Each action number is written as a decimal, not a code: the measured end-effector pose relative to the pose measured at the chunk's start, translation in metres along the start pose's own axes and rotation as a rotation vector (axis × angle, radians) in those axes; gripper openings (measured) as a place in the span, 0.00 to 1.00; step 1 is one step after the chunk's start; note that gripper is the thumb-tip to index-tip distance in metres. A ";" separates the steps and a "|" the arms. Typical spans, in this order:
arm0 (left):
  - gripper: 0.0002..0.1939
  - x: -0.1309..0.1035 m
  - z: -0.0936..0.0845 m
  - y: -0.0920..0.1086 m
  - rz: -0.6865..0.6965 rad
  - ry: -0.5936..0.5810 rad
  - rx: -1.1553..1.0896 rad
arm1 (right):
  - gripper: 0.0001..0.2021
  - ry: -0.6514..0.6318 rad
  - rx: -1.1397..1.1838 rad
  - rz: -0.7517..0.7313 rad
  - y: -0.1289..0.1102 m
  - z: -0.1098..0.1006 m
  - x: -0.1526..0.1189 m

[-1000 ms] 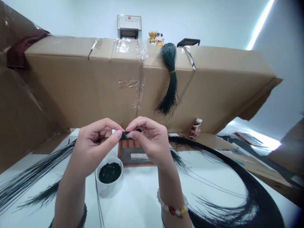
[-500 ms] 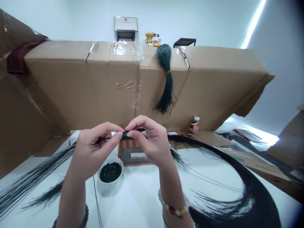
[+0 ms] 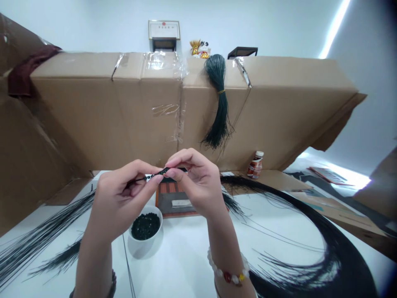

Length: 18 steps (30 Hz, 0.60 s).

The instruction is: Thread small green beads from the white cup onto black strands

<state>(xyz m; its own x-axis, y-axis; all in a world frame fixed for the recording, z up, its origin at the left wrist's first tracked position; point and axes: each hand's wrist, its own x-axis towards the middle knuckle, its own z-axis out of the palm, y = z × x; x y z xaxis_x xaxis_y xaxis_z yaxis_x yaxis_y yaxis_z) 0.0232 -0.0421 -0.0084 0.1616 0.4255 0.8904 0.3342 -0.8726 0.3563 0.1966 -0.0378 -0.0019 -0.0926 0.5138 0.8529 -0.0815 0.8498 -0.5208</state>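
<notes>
My left hand (image 3: 119, 198) and my right hand (image 3: 198, 182) meet at the centre, fingertips nearly touching. Between them runs a thin dark beaded strand (image 3: 152, 176), with each thumb and forefinger pinched on it. Part of the strand is hidden behind the left fingers. Below my left hand stands a white bowl (image 3: 159, 231) holding small dark green beads (image 3: 145, 226). Behind my hands lies a tray (image 3: 167, 200) with reddish-brown strips and a pale label, partly covered by the right hand.
Dark wire bundles lie at the left (image 3: 46, 227) and curve round the right (image 3: 341, 252). A tied green bundle (image 3: 219, 103) hangs over the cardboard wall (image 3: 130, 116). A bottle (image 3: 255, 165) stands at the back right. Loose wires cross the white table (image 3: 180, 256).
More of the beaded strand shows between my left thumb and forefinger. My left hand has shifted slightly left. The whole view has moved a little.
</notes>
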 end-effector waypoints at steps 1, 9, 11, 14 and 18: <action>0.06 0.001 0.000 0.000 0.011 0.000 0.005 | 0.03 0.011 0.005 -0.001 0.001 0.001 0.000; 0.06 0.003 -0.003 0.000 0.103 0.016 0.080 | 0.06 0.080 -0.112 -0.100 -0.003 0.007 0.001; 0.06 0.002 -0.004 0.000 0.110 0.021 0.094 | 0.07 0.099 -0.155 -0.123 -0.007 0.008 0.000; 0.06 0.002 -0.003 -0.001 0.110 0.033 0.112 | 0.08 0.135 -0.243 -0.138 -0.011 0.011 0.000; 0.07 0.003 -0.002 -0.001 0.117 0.065 0.139 | 0.09 0.179 -0.359 -0.159 -0.012 0.016 -0.002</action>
<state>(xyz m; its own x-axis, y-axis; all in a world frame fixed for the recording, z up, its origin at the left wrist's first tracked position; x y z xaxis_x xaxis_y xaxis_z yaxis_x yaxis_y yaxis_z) 0.0212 -0.0403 -0.0055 0.1476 0.3027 0.9416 0.4422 -0.8717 0.2109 0.1820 -0.0512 0.0023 0.0697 0.3584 0.9310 0.2723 0.8909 -0.3634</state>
